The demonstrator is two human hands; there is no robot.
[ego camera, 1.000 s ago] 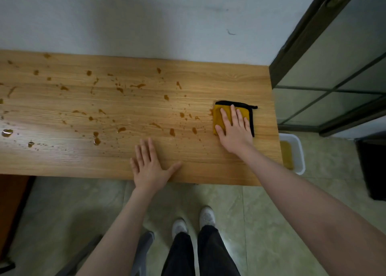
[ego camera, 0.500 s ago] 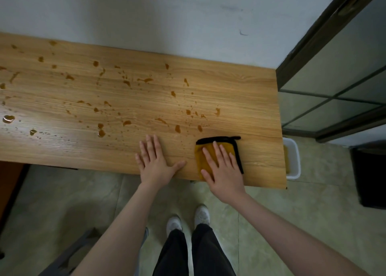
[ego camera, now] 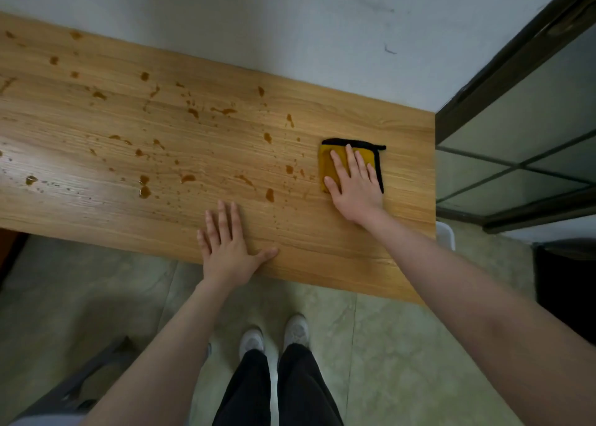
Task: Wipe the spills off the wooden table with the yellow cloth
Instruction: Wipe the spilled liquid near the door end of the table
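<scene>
The wooden table (ego camera: 338,251) is spattered with brown spills (ego camera: 222,111) from nine to twelve o'clock. At six o'clock the left hand (ego camera: 227,249) is laid flat, fingers released. At three o'clock the yellow cloth (ego camera: 329,164) is pressed under the right hand (ego camera: 356,185), fingers straight.

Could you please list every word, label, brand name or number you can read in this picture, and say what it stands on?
None: no readable text shows anywhere.
The yellow cloth with black trim under the right hand bears no visible label.
The wooden table, where the left hand rests, shows only grain and brown spills.
</scene>
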